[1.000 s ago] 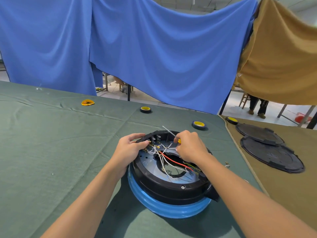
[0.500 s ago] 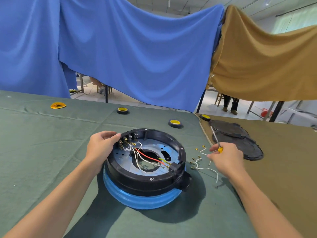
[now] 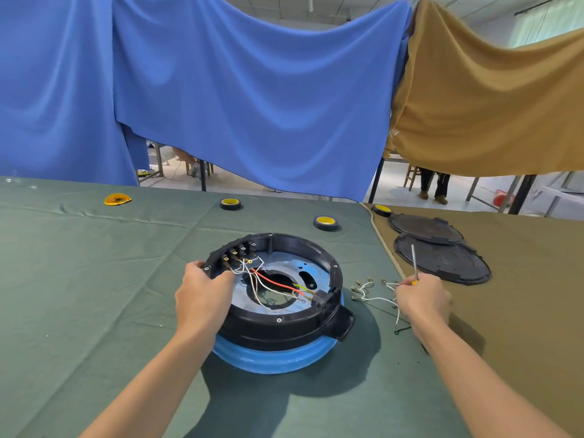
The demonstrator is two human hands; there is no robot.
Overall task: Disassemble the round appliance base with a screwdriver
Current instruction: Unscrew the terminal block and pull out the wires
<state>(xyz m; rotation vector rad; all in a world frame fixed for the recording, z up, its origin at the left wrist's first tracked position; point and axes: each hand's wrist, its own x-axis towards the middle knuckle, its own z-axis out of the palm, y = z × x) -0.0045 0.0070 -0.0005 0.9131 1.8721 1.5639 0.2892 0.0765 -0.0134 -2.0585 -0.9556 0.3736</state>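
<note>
Item: one round appliance base (image 3: 278,314), lying flat on the green table cloth (image 3: 79,279) with its open side up. It is a black housing seated on a blue ring, and being round it has no long axis. Its single black lug points to the near right. Contents of the base: a row of terminals on the far-left inner wall, one red wire, one yellow-green wire and several white wires that cross a central round hole in the metal plate. Left hand (image 3: 202,298): grips the left rim of the base, with the fingers curled over the edge by the terminals. Right hand (image 3: 422,298): right of the base and well apart from it, closed in a fist round the yellow handle of one screwdriver (image 3: 414,263). The screwdriver's long axis is near upright, with the bare shaft pointing up and slightly away. Between the base and that hand lies one bundle of loose white wires (image 3: 366,294) with brass terminals, resting on the cloth and reaching the fingers. Beyond the base are three black tape rolls (image 3: 325,222) with yellow cores. One orange disc (image 3: 117,199) lies far to the left of the base. Right of the base, on brown cloth (image 3: 521,311), are two black round covers (image 3: 442,263), overlapping.
</note>
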